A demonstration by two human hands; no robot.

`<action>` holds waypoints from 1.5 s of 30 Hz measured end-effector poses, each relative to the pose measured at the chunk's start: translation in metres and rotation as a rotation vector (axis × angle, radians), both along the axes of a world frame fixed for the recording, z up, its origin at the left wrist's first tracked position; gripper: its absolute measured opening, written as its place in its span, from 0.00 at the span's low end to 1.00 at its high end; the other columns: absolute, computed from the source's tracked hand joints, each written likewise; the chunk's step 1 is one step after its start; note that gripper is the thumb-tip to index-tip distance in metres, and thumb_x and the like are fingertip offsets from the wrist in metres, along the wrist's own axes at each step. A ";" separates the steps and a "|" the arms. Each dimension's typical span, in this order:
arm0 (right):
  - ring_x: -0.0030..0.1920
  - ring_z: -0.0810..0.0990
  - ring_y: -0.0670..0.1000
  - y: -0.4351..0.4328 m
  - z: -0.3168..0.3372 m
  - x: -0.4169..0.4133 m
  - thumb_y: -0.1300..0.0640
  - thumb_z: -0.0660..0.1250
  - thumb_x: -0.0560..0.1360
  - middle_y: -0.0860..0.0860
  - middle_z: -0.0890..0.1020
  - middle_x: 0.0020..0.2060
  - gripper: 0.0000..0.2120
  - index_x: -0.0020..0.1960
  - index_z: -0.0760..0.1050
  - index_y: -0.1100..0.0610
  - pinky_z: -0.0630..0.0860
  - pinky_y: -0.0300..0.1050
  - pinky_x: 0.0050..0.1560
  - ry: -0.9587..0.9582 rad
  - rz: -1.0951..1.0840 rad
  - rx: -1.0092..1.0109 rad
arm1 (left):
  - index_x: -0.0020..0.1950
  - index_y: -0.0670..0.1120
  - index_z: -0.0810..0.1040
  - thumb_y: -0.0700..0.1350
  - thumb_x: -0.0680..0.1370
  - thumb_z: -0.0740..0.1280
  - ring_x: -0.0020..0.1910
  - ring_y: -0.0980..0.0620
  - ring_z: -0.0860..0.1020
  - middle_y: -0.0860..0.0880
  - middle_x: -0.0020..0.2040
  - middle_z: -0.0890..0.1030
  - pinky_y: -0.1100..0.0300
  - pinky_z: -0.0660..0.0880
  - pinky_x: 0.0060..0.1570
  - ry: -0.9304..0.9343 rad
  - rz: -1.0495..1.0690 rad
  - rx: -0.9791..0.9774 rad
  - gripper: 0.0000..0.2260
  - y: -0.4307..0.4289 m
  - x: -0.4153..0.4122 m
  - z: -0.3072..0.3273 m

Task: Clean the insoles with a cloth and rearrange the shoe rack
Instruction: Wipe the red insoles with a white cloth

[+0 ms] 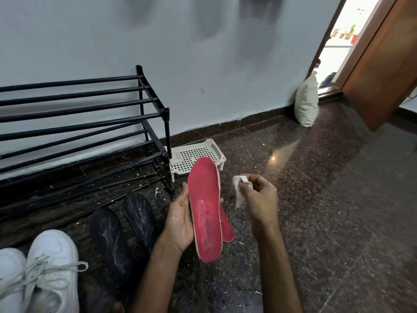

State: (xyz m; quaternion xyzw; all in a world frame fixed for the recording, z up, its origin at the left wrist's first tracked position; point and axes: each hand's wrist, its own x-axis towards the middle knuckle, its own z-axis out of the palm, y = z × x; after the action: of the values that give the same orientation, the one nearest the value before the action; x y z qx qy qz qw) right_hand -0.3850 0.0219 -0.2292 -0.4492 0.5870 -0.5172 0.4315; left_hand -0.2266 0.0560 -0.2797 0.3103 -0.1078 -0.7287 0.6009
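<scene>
Dark granite floor point(316, 199), pale wall point(203, 64) behind. L hand point(178, 224): fingers curled round red insole point(204, 206), held upright, w/ second red insole point(227, 229) behind it. R hand point(259, 199): pinches white cloth point(238, 192), just beside insole, apart. Black insoles point(110, 240) on floor at left; shoe rack point(90, 123) beyond, against wall.

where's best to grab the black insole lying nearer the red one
Pinch the far end of the black insole, from above: it lies flat on the floor, so only the thin edge lifts, and a second black insole crowds its left side.
</scene>
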 end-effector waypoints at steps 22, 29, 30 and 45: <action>0.40 0.85 0.53 0.007 -0.013 0.029 0.61 0.72 0.74 0.57 0.86 0.40 0.06 0.49 0.81 0.63 0.82 0.50 0.44 -0.164 0.311 0.162 | 0.68 0.39 0.76 0.71 0.78 0.48 0.66 0.44 0.76 0.41 0.68 0.77 0.47 0.71 0.67 0.110 0.023 -0.144 0.40 0.001 -0.013 0.019; 0.39 0.84 0.45 0.016 0.000 0.032 0.56 0.71 0.75 0.45 0.85 0.41 0.05 0.50 0.82 0.53 0.81 0.41 0.40 0.214 0.041 -0.166 | 0.65 0.42 0.80 0.69 0.79 0.48 0.60 0.44 0.81 0.43 0.63 0.81 0.47 0.76 0.61 0.139 0.032 -0.186 0.37 0.002 -0.007 0.024; 0.41 0.84 0.44 0.016 0.002 0.034 0.58 0.71 0.75 0.44 0.84 0.43 0.06 0.51 0.81 0.52 0.82 0.42 0.43 0.259 0.040 -0.222 | 0.66 0.41 0.79 0.69 0.79 0.48 0.59 0.44 0.81 0.42 0.62 0.81 0.47 0.76 0.61 0.130 0.033 -0.181 0.37 0.003 -0.007 0.023; 0.42 0.81 0.46 0.024 0.012 0.070 0.64 0.70 0.73 0.51 0.83 0.44 0.09 0.51 0.84 0.57 0.77 0.38 0.49 0.584 0.402 -0.467 | 0.71 0.39 0.73 0.70 0.77 0.49 0.71 0.44 0.71 0.40 0.70 0.74 0.48 0.60 0.75 0.034 0.033 -0.121 0.40 -0.004 -0.009 0.019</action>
State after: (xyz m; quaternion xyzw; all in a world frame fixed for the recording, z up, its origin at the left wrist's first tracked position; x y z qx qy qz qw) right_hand -0.3155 0.0460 -0.2171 -0.7680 0.4524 -0.3929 0.2262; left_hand -0.2353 0.0522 -0.2609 0.2626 -0.1365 -0.7161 0.6321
